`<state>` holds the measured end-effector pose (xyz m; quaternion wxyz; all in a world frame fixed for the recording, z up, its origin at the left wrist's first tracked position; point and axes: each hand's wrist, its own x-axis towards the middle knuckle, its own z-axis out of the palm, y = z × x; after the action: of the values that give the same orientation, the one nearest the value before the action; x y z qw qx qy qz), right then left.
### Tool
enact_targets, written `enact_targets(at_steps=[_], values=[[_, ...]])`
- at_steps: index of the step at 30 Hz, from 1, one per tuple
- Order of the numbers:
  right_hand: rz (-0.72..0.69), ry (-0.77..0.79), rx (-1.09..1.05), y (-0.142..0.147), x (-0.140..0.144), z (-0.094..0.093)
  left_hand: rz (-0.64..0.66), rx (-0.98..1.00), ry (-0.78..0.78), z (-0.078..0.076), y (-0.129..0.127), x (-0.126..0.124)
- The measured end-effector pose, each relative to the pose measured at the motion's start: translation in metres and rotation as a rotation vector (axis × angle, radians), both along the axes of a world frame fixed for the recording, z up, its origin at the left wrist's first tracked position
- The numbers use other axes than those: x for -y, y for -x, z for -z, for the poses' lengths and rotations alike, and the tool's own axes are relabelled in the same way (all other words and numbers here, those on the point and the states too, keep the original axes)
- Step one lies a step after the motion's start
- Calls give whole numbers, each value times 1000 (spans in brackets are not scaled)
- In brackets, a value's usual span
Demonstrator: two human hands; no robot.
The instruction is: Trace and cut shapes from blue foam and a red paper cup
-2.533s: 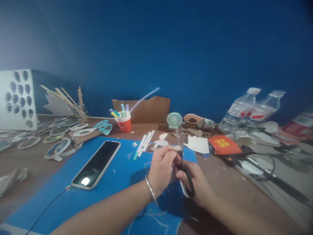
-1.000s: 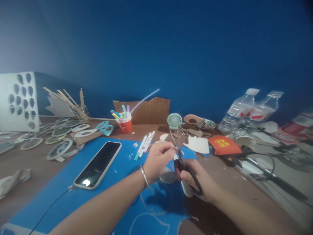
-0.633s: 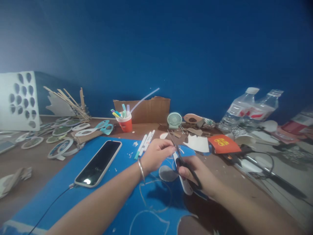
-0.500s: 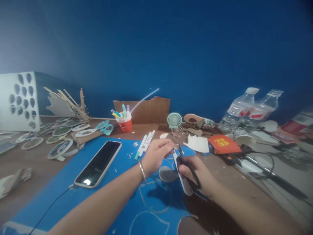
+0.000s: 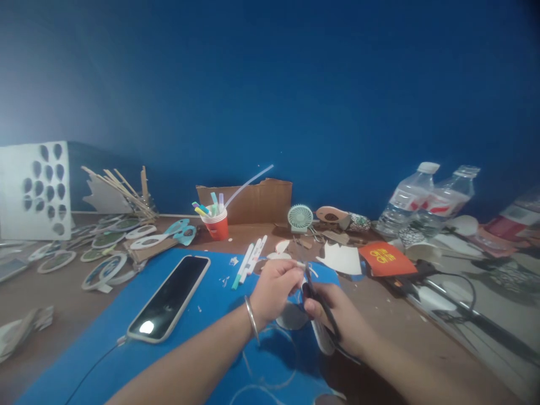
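My right hand (image 5: pixel 343 318) is closed round a pair of black-handled scissors (image 5: pixel 311 286), their blades pointing up and away. Close beside the blades, my left hand (image 5: pixel 276 288), with a silver bangle at its wrist, pinches a small whitish piece (image 5: pixel 311 269); its outline is partly hidden by the fingers. Both hands are over a blue sheet (image 5: pixel 223 343) with curved outlines drawn on it. Below the left fingers lies a pale rounded shape (image 5: pixel 292 317). A long white object (image 5: pixel 324 338), partly covered by the right hand, shows beneath the scissors.
A phone (image 5: pixel 171 298) with a cable lies left. White markers (image 5: pixel 250 260) and a red paper cup (image 5: pixel 217 227) of pens are ahead. A mint fan (image 5: pixel 300 217), orange packet (image 5: pixel 386 259) and plastic bottles (image 5: pixel 407 197) stand or lie right. Cut rings (image 5: pixel 105 270) clutter the left.
The view has tilted slightly upward, so everything sits lower in the picture. My hands stay close together, and the scissors and whitish piece have shifted slightly against each other.
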<state>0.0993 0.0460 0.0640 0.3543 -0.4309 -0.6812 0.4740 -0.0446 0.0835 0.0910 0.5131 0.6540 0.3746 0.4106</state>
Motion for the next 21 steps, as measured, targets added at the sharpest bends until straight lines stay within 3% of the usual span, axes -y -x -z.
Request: enact_targets(at_steps=[21], values=[[-38,-22,65,-6,-1,-2,142,-26,14,-8,4,-1]])
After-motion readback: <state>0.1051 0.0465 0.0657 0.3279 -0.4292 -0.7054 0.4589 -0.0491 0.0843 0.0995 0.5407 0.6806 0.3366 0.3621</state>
